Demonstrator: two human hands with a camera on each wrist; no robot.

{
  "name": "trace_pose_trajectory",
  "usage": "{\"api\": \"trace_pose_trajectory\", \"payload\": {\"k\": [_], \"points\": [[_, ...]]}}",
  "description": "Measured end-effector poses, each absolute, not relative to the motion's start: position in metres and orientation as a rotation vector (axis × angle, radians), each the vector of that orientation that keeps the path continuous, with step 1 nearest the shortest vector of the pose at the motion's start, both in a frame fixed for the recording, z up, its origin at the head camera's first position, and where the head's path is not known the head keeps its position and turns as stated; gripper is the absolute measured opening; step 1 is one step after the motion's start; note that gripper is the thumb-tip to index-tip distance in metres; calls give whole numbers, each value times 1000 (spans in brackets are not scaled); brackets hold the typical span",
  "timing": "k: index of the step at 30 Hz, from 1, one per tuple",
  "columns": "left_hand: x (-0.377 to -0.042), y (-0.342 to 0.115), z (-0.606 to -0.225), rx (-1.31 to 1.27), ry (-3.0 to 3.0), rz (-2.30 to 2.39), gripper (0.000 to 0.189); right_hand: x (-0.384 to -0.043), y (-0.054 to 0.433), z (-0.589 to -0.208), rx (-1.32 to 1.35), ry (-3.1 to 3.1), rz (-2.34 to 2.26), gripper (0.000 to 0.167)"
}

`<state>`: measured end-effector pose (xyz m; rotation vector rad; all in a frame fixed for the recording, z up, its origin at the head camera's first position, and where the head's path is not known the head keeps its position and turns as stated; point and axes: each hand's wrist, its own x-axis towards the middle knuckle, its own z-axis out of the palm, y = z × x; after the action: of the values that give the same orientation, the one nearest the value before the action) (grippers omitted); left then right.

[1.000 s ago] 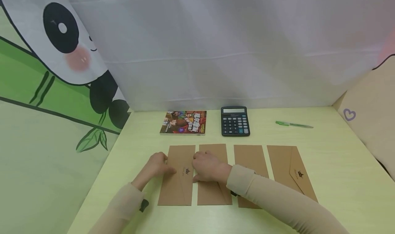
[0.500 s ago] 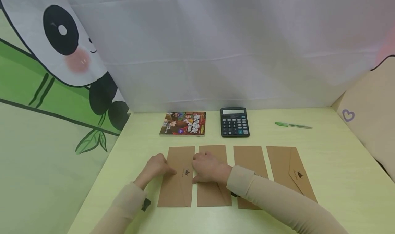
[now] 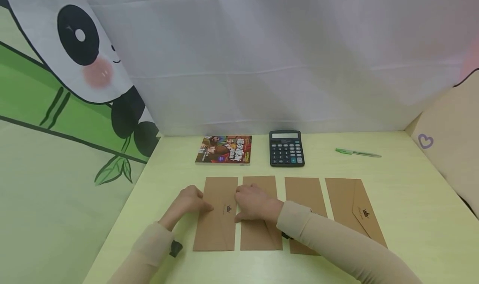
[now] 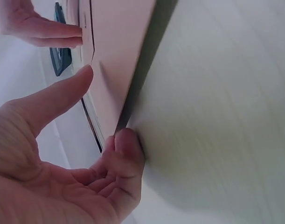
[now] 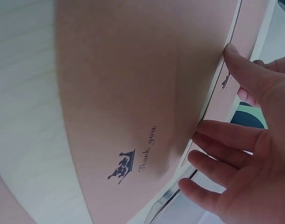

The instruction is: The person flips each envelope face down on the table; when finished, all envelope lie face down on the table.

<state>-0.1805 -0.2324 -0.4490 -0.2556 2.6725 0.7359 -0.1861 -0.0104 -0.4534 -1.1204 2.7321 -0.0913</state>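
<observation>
Several brown paper envelopes lie side by side on the table. At the left edge of the leftmost envelope [image 3: 215, 232] is my left hand [image 3: 190, 200]. In the left wrist view its bent fingers [image 4: 126, 154] touch that edge, while the thumb stretches out apart from them, above the paper. My right hand [image 3: 253, 203] reaches over the second envelope [image 3: 258, 238], thumb and fingertips along the gap beside the leftmost one. The right wrist view shows its fingers spread, fairly straight, and a crown print [image 5: 122, 165] with "Thank you" on the envelope below.
Two more envelopes lie to the right, the third [image 3: 304, 192] partly under my right forearm and the fourth [image 3: 340, 196] beyond it. Behind the row are a colourful book [image 3: 224, 149], a black calculator [image 3: 286, 149] and a green pen [image 3: 357, 153]. White cloth [image 3: 262, 67] hangs at the back.
Apart from a slight shift of the head view, the hands and envelopes look the same as before.
</observation>
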Motion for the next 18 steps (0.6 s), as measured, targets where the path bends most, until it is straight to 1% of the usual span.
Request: {"api": "trace_pose_trajectory", "payload": {"k": [3, 8, 14, 18], "points": [[-181, -235, -447, -278, 2657, 787, 37, -186, -10, -453, -1123, 2731, -88, 51], [-181, -240, -447, -303, 2645, 857, 29, -186, -10, -452, -1126, 2730, -91, 52], [-180, -245, -447, -273, 2632, 959, 33, -185, -10, -453, -1122, 2731, -100, 50], [-178, -249, -447, -243, 2613, 1046, 29, -186, -10, -452, -1118, 2728, -107, 47]]}}
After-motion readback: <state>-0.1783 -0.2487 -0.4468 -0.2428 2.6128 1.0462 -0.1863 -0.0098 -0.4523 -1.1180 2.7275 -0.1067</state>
